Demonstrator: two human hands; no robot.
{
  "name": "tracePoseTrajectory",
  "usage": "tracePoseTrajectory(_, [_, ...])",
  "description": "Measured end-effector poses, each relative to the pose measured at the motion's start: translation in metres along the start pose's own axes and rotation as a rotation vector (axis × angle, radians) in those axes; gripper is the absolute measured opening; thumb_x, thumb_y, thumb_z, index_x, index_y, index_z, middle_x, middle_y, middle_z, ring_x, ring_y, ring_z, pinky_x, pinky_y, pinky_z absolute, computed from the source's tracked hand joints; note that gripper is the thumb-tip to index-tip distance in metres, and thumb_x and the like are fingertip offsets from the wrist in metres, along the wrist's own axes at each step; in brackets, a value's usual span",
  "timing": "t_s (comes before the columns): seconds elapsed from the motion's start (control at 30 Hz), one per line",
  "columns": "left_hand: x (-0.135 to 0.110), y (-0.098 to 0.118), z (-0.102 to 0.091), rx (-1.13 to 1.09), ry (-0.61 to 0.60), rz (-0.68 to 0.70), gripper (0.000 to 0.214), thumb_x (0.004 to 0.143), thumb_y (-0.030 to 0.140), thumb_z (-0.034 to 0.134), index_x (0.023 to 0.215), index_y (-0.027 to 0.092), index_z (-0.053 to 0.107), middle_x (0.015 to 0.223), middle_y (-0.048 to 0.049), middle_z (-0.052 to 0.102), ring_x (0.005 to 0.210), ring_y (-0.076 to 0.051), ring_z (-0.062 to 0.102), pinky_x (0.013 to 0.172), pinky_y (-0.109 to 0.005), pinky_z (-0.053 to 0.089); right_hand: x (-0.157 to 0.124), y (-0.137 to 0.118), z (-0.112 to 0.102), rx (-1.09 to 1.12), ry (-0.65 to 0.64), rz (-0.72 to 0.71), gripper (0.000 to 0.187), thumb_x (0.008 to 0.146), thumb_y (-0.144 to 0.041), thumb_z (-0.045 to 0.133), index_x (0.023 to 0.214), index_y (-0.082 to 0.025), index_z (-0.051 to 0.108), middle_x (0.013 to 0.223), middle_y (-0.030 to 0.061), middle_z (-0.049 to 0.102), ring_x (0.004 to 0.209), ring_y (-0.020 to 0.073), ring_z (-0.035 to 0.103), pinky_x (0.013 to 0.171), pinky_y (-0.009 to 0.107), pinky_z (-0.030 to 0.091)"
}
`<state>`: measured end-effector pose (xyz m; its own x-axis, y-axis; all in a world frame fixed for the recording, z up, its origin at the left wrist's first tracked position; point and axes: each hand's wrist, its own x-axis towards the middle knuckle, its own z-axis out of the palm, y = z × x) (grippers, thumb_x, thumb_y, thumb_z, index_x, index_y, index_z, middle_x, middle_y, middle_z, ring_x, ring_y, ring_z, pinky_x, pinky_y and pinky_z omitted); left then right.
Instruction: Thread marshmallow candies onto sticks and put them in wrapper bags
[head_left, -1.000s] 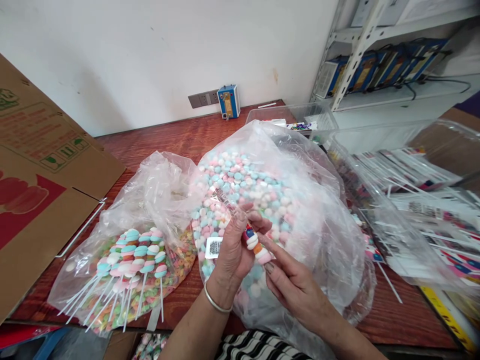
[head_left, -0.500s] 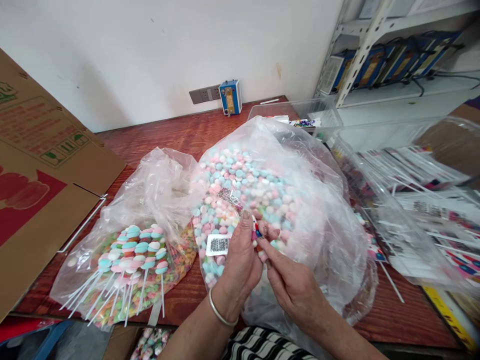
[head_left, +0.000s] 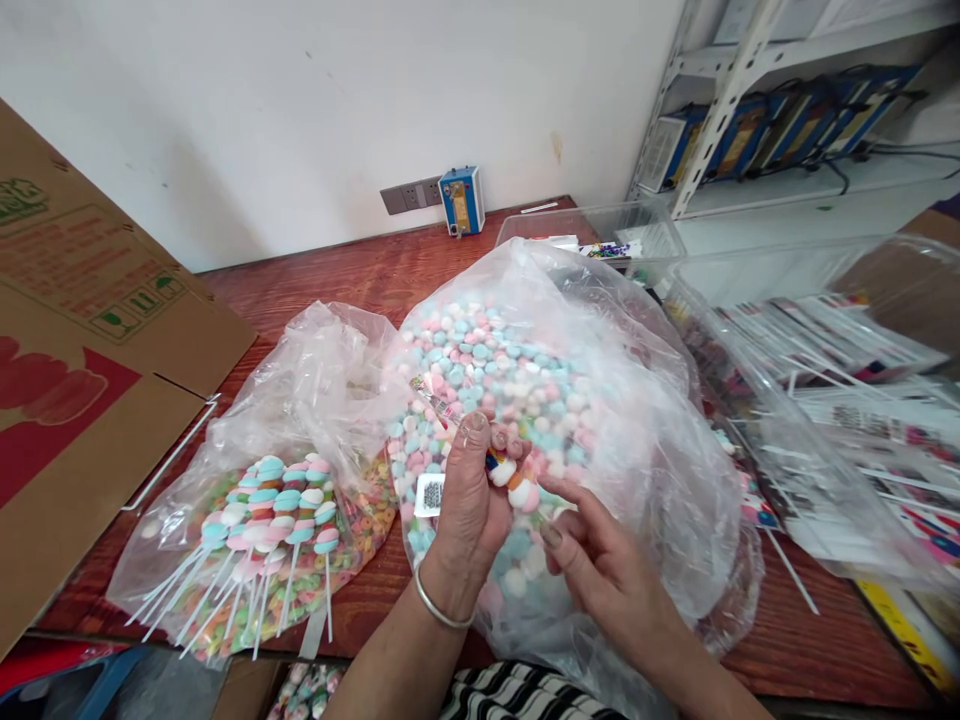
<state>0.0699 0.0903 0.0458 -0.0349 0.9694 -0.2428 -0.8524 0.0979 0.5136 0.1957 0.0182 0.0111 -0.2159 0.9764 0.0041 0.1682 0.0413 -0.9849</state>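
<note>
My left hand (head_left: pixel 472 500), with a bracelet at its wrist, is closed around a short row of marshmallow candy (head_left: pixel 523 492) in white, pink and orange. A printed clear wrapper (head_left: pixel 433 400) sticks out beyond its thumb; whether a stick runs through the candy I cannot tell. Just to the right, my right hand (head_left: pixel 600 555) has thumb and index finger apart, with nothing visible between them. Both hands are over a big clear bag (head_left: pixel 637 440) of pink, blue and white marshmallows. A white printed label (head_left: pixel 430 496) shows beside my left hand.
Several marshmallow skewers (head_left: pixel 281 500) on white sticks lie on a bag of ring candies (head_left: pixel 360 520) at left. A cardboard box (head_left: pixel 97 330) stands beyond. Clear bins (head_left: pixel 750 400) with printed packaging are at right. A blue device (head_left: pixel 461 202) sits by the wall socket.
My right hand has come away from the candy, moving slightly right and opening its fingers. My left hand has turned a little, and more of the candy's end now shows.
</note>
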Motion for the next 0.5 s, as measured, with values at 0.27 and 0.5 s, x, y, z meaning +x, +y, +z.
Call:
tracePoseTrajectory(0.27, [-0.010,-0.002,0.002,-0.008,-0.010,-0.070,0.032,0.091,0.049,0.053,0.085,0.018,0.059,0.057,0.0056,0.045,0.053,-0.008,0.049,0.074,-0.028,0.050,-0.005,0.022,0.001,-0.734,0.283,-0.532,0.025,0.097,-0.018,0.047,0.115,-0.011,0.063,0.072,0.0066,0.072,0.056,0.0182,0.066,0.053,0.027,0.047])
tracePoseTrajectory(0.5, [-0.021,-0.012,0.000,0.110,-0.118,-0.129,0.033,0.091,0.049,0.054,0.085,0.017,0.060,0.068,0.0010,0.057,0.062,-0.011,0.059,0.083,-0.034,0.050,-0.001,0.012,0.004,-0.210,0.143,-0.239,0.023,0.099,-0.022,0.043,0.110,-0.018,0.062,0.087,0.0009,0.071,0.071,0.0116,0.067,0.063,0.018,0.050])
